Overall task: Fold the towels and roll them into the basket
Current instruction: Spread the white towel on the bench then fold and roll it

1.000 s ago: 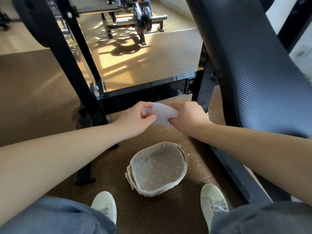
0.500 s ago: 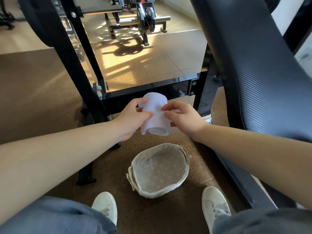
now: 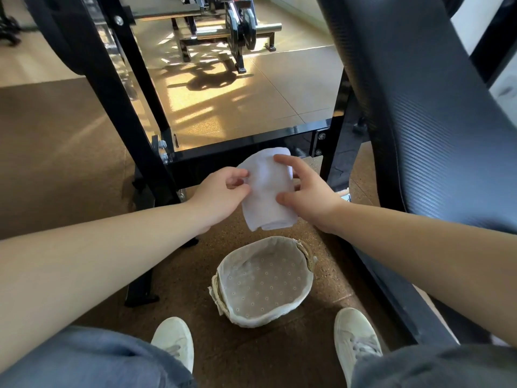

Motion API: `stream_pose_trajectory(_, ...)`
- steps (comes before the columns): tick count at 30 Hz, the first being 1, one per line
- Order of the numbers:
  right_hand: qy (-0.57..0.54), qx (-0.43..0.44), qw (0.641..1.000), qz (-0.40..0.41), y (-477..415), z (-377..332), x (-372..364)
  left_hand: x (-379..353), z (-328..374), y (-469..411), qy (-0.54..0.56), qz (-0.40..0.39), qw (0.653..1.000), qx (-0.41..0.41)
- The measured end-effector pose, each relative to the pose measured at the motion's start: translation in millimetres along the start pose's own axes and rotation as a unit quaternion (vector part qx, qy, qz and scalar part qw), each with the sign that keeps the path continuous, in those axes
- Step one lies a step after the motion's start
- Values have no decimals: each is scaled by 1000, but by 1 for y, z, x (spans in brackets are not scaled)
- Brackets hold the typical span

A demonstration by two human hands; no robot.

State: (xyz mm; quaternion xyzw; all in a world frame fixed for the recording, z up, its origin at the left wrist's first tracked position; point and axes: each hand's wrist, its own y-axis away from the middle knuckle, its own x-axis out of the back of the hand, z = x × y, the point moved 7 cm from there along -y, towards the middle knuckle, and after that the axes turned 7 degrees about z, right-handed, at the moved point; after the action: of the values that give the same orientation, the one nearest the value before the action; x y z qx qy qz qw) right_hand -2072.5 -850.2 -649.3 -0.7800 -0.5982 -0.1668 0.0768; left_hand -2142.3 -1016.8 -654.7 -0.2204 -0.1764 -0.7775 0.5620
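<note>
Straight down into the basket the way is open from above. Beyond it the black frame crossbar blocks low passage. To its right the padded bench crowds close. The left shoe and right shoe flank its near side.

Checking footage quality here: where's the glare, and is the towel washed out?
Head view: sunlight glares on the tiled floor beyond the black frame, with patterned shadows; the white towel looks bright, its weave washed out; the basket sits in softer shade; wide-angle distortion bends bars near the edges.
</note>
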Motion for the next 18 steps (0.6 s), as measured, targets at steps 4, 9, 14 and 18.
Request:
stream_pose_trajectory(4,37,31,998,-33,5,-6,-6,-15,7,10,100,-64,993,27)
stream_pose_trajectory(9,-42,20,995,-83,8,-9,-10,-20,4,10,268,-89,951,125)
stream_pose_trajectory(14,-121,-3,985,-124,9,-8,-18,-14,-1,5,272,-72,947,156)
stream_pose_trajectory(18,-153,-19,976,-153,16,-6,-27,-13,-6,6,247,-57,956,148)
